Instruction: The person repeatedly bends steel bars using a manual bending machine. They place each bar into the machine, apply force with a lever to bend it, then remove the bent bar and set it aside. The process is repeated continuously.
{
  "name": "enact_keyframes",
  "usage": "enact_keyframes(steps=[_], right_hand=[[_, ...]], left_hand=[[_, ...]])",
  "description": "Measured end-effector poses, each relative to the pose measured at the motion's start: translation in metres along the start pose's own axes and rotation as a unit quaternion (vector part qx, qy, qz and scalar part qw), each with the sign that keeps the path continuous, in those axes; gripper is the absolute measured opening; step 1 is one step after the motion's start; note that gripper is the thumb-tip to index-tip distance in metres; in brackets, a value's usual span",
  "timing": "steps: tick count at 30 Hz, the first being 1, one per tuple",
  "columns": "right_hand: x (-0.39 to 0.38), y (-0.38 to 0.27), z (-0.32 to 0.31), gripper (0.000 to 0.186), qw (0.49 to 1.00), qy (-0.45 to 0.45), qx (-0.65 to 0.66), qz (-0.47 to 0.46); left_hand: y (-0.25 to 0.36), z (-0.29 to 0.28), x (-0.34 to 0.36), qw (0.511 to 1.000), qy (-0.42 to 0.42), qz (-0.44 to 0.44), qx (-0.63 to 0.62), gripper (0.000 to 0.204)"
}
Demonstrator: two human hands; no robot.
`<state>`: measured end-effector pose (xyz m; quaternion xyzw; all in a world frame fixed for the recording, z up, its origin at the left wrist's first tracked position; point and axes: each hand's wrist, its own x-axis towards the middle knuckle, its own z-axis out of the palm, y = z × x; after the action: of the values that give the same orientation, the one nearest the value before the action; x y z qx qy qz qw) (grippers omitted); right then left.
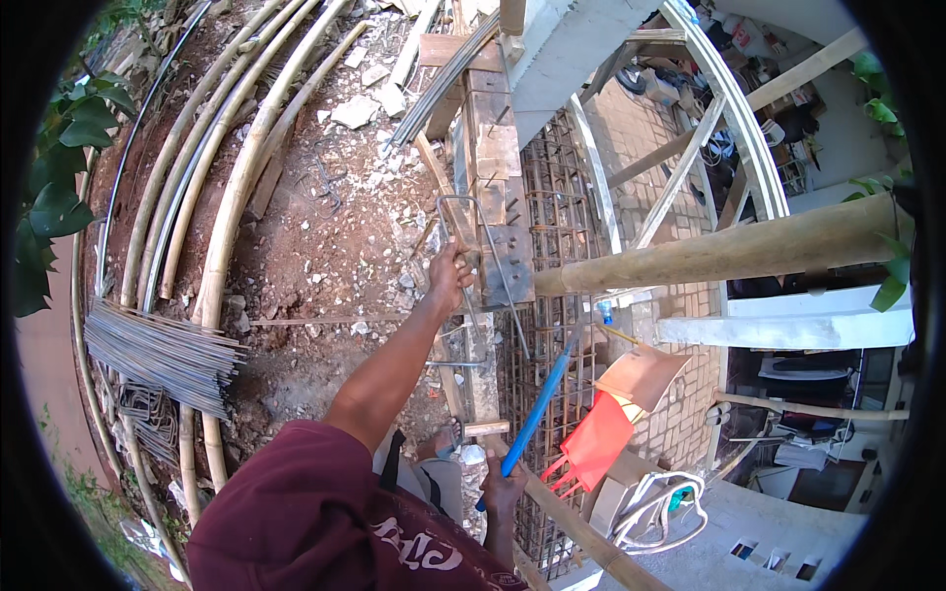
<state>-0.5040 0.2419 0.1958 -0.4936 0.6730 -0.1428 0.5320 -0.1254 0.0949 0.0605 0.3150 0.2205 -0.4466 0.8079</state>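
Note:
My left hand (450, 268) is closed around a thin bent steel bar (459, 198) that forms a U, beside a plank (493, 138) with upright pins and a dark metal plate (507, 266). Low in the view, my right hand (503, 488) grips a long blue bar tool (537, 412) that slants up and right over a cage of rusty rebar (537, 345). A thick bamboo pole (729, 246) crosses to the right from beside the plate. A red item (596, 443) and a tan board (641, 374) lie right of the blue tool.
Long bamboo poles (246, 158) and bundled steel rods (163, 350) lie on rubble-strewn soil at the left. A concrete beam (557, 49) and timber framing (695, 148) stand at upper right above brick paving (631, 128). A white coiled hose (650, 512) lies lower right.

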Motion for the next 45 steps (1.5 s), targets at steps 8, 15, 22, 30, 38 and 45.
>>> enact_keyframes(steps=[8,15,22,30,38,45], right_hand=[[-0.016,0.017,-0.003,0.035,0.998,-0.032,-0.050,0.024],[0.024,0.009,-0.023,0.034,0.995,-0.061,-0.074,0.025],[0.092,-0.017,-0.073,0.030,0.968,-0.143,-0.202,-0.029],[0.274,-0.069,-0.138,0.046,0.909,-0.130,-0.369,-0.148],[0.411,-0.153,-0.138,0.058,0.812,-0.190,-0.488,-0.257],[0.453,-0.197,-0.124,0.057,0.738,-0.223,-0.532,-0.351]], left_hand=[[0.011,0.041,-0.028,0.987,-0.117,0.052,0.099,0.046],[-0.015,-0.001,0.051,0.979,0.008,-0.009,0.204,0.045],[0.014,0.008,0.165,0.881,0.143,0.149,0.425,0.061],[0.027,0.025,0.176,0.865,0.185,0.146,0.443,0.080],[0.029,0.040,0.159,0.875,0.210,0.127,0.418,0.081],[0.032,0.026,0.175,0.870,0.196,0.121,0.436,0.084]])
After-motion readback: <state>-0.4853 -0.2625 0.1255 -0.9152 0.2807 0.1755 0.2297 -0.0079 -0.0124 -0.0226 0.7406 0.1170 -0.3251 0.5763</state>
